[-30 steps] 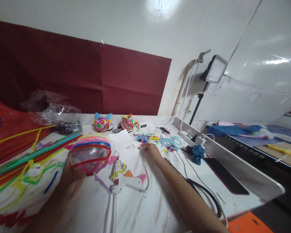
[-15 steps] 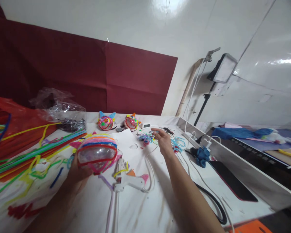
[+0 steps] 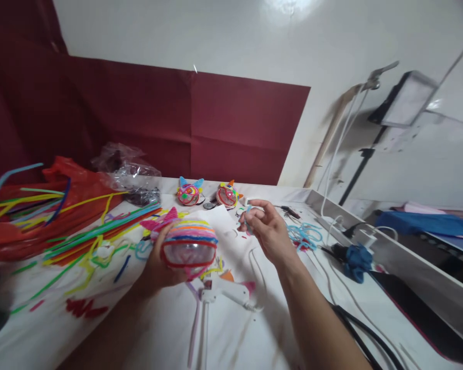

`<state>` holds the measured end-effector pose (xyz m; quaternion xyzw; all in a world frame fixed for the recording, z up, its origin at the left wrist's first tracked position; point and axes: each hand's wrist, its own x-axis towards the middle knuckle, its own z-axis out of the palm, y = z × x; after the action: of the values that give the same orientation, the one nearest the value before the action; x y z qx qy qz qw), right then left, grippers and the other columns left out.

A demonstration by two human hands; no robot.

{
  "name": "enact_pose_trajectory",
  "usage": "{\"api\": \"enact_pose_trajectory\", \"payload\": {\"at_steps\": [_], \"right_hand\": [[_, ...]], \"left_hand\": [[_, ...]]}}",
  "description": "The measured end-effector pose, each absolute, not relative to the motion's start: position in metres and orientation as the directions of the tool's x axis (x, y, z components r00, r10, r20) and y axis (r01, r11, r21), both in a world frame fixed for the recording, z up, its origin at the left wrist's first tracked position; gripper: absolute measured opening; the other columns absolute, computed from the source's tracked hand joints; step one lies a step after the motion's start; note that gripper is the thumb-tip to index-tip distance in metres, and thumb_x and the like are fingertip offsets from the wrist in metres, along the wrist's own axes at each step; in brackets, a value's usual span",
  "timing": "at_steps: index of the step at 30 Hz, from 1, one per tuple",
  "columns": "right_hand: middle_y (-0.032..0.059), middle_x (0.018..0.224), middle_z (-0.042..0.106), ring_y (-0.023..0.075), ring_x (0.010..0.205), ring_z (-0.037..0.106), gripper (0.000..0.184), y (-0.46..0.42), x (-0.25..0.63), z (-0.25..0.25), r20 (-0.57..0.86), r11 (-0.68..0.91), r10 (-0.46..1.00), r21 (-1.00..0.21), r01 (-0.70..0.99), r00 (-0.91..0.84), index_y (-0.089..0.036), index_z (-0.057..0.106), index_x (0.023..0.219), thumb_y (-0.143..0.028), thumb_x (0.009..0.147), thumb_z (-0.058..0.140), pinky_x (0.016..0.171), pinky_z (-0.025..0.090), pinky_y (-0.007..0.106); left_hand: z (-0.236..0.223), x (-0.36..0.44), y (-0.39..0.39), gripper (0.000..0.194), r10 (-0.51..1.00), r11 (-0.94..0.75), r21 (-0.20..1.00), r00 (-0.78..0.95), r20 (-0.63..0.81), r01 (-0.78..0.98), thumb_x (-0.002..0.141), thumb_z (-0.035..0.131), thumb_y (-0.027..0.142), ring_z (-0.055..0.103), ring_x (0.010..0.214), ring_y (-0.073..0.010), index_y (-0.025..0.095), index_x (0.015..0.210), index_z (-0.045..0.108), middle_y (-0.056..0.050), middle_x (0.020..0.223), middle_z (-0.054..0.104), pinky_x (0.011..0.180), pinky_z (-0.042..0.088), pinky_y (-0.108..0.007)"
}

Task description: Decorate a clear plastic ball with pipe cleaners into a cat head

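My left hand (image 3: 156, 270) grips a clear plastic ball (image 3: 188, 246) wrapped in coloured pipe cleaners, held just above the white table (image 3: 61, 329). My right hand (image 3: 268, 228) is raised beside the ball, fingers pinched on a small light-blue pipe-cleaner piece (image 3: 248, 211). A white glue gun (image 3: 226, 293) lies on the table under and between the hands.
Loose pipe cleaners (image 3: 100, 231) and a red plastic bag (image 3: 31, 205) lie at the left. Two finished decorated balls (image 3: 189, 192) (image 3: 227, 195) stand at the back. Curled blue pieces (image 3: 304, 234), cables, a blue cloth (image 3: 357, 259) and a black phone lie at the right.
My right hand has left the pile of curled pieces and come back toward the ball with a small blue piece. The ball has moved slightly right; the camera has turned left.
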<state>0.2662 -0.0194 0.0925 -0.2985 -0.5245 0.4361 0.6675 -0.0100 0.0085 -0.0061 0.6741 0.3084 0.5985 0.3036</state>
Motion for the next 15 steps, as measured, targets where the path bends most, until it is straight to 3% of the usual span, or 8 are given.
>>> {"api": "enact_pose_trajectory", "payload": {"at_steps": [5,10,15], "right_hand": [[0.0003,0.074,0.072,0.0135,0.064,0.062,0.020,-0.045,0.254,0.112,0.478,0.476,0.875,-0.878,-0.051,-0.074,-0.020,0.073,0.090,-0.037,0.082,0.082,0.063,0.051,0.028],[0.0032,0.086,0.071,0.0161,0.081,0.065,0.011,-0.064,0.245,0.118,0.651,0.701,0.713,-0.669,0.247,-0.261,-0.021,0.078,0.096,-0.023,0.096,0.068,0.073,0.052,0.029],[0.0042,0.088,0.072,0.0166,0.083,0.068,0.013,-0.070,0.237,0.112,0.672,0.782,0.624,-0.530,0.330,-0.399,-0.021,0.075,0.099,-0.019,0.102,0.062,0.074,0.052,0.028]], "left_hand": [[0.000,-0.011,-0.004,0.119,0.704,-0.710,0.686,0.128,0.699,0.161,0.054,0.092,0.066,0.064,0.128,-0.0462,0.020,0.152,0.044,-0.021,0.144,0.062,0.106,0.057,-0.059],[0.006,-0.009,-0.011,0.113,0.686,-0.727,0.649,0.206,0.698,0.223,0.060,0.093,0.059,0.066,0.127,-0.0423,0.023,0.153,0.041,-0.018,0.143,0.062,0.102,0.060,-0.055],[0.005,-0.006,-0.012,0.112,0.625,-0.774,0.548,0.244,0.741,0.318,0.056,0.097,0.052,0.058,0.137,-0.0436,0.022,0.150,0.043,-0.021,0.148,0.058,0.113,0.052,-0.059]]}}
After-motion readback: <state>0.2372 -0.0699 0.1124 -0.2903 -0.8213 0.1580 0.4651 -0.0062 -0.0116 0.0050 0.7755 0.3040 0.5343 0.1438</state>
